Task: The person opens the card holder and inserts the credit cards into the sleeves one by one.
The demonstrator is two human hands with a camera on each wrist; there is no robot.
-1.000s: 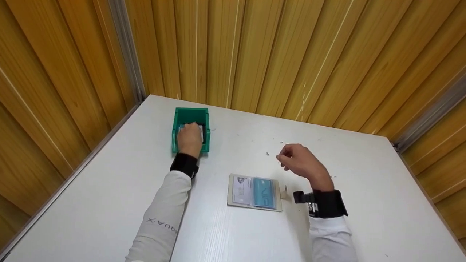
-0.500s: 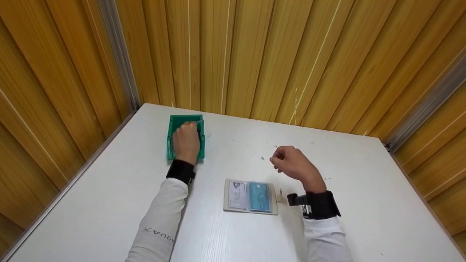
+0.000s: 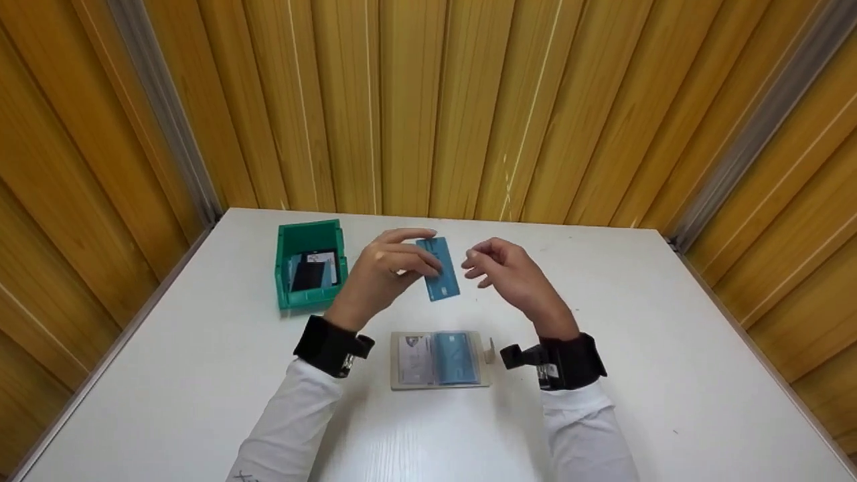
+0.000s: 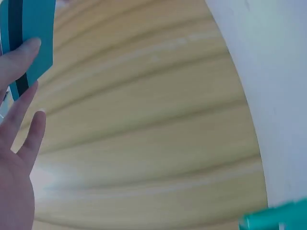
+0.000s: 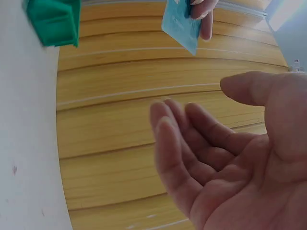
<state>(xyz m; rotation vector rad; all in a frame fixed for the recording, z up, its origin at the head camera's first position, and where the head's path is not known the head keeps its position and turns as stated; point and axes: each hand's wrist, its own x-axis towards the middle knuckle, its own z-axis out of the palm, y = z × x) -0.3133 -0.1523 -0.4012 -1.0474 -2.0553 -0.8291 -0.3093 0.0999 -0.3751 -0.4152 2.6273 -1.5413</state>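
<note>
A blue plastic card [image 3: 443, 278] is pinched between the thumb and fingers of my left hand [image 3: 378, 274], raised over the table. A dark stripe runs along the card's back in the left wrist view. Just to the right of the card is my right hand [image 3: 509, 274], fingers loosely bent with nothing in them, a small gap away. Below both hands lies an open card holder [image 3: 396, 383] with a cream cover. Its left clear pocket shows a white card [image 3: 416, 361], its right one a blue card [image 3: 456, 359].
A green bin [image 3: 311, 299] stands at the back left of the white table [image 3: 201, 375], with several dark, blue and white cards [image 3: 311, 273] inside. Yellow wood-look panels [image 3: 408, 114] rise behind the table and along both sides.
My left hand has come out of the green bin holding the blue card and moved right, over the card holder. My right hand remains raised, loosely curled. The head view has shifted.
</note>
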